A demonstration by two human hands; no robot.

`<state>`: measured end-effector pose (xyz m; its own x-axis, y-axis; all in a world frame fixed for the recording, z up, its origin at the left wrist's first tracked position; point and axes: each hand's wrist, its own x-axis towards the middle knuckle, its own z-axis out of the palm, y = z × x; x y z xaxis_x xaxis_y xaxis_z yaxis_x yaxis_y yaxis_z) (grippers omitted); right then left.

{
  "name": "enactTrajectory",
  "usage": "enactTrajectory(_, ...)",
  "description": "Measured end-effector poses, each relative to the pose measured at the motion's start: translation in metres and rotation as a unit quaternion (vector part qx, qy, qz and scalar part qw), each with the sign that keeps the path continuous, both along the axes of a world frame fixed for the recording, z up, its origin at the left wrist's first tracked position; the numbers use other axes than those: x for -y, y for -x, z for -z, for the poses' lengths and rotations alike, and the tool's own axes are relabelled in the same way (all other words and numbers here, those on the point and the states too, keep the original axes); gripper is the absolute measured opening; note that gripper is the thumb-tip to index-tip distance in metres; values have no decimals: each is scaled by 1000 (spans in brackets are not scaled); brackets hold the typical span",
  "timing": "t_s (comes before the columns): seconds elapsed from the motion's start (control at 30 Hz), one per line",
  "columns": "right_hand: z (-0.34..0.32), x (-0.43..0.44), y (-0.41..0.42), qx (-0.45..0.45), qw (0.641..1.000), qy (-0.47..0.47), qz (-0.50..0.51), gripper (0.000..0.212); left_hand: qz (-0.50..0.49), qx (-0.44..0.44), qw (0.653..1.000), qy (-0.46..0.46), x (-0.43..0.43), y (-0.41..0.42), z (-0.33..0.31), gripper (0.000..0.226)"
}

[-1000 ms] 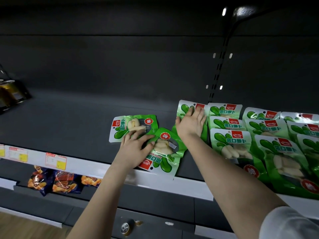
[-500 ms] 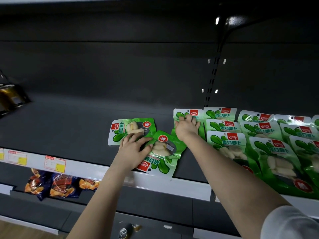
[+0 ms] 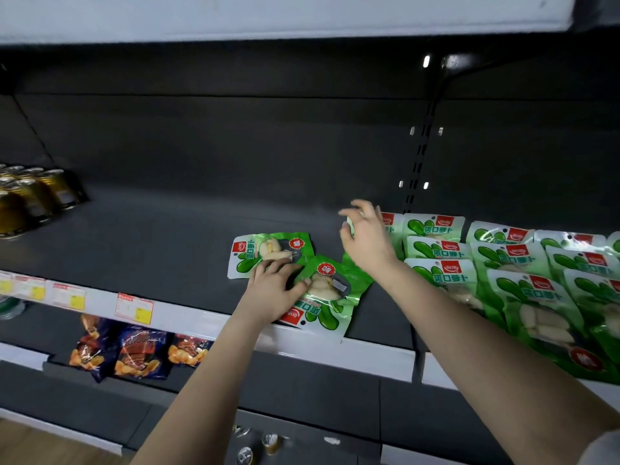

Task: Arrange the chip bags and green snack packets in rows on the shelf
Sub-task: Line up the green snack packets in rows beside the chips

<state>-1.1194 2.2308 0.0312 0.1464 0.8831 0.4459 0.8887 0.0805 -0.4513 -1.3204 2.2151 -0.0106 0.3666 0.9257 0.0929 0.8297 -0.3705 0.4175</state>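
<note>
Two loose green snack packets lie crooked on the dark shelf (image 3: pixel 151 250): one sideways (image 3: pixel 265 251), one tilted by the front edge (image 3: pixel 327 297). My left hand (image 3: pixel 271 292) rests flat across both, fingers spread. My right hand (image 3: pixel 367 238) hovers above the shelf with fingers loosely spread and holds nothing; behind it a green packet (image 3: pixel 389 223) lies at the left end of the back row. To the right, green packets (image 3: pixel 516 273) lie in overlapping rows.
Gold cans (image 3: pixel 30 196) stand at the shelf's far left. Orange and dark-blue chip bags (image 3: pixel 134 350) lie on the lower shelf. Price tags (image 3: pixel 134 308) line the white front rail. A slotted upright (image 3: pixel 419 156) splits the back wall.
My right hand has lifted off the back-row packet and now hovers with fingers spread. My left hand stays on the two loose packets. The camera has tilted upward.
</note>
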Motion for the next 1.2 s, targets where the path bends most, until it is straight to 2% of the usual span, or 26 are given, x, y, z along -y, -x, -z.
enactTrajectory(0.13, -1, 15, 14, 74, 983, 154, -64, 55, 1, -5, 1000, -3, 1, 0, -2, 70)
enactTrajectory(0.23, 10, 25, 23, 75, 967, 223, -94, 64, -25, -6, 999, -42, -2, -1, 2, 61)
enactTrajectory(0.43, 24, 40, 39, 112, 941, 236, -215, 55, -49, 3, 996, -76, -9, 0, 11, 70)
enactTrajectory(0.57, 32, 41, 42, 108, 942, 234, -212, 56, -53, -8, 996, -78, -11, -1, 13, 64)
enactTrajectory(0.73, 36, 40, 42, 96, 952, 208, -205, 48, -59, 1, 995, -79, -16, 0, 16, 71)
enactTrajectory(0.83, 37, 40, 42, 98, 951, 214, -203, 46, -65, -3, 995, -71, -16, -1, 15, 67)
enactTrajectory(1.0, 38, 39, 40, 65, 956, 188, -214, 38, -53, -22, 995, -78, -15, 0, 15, 82)
enactTrajectory(1.1, 33, 34, 39, 26, 967, 142, -209, 24, -39, -15, 996, -78, -11, 2, 7, 69)
enactTrajectory(1.17, 26, 31, 38, 46, 971, 126, -196, 20, -14, -1, 999, -45, -7, 4, 5, 53)
enactTrajectory(1.2, 22, 29, 38, 59, 972, 127, -189, 20, -6, 10, 998, -68, -5, 3, 4, 50)
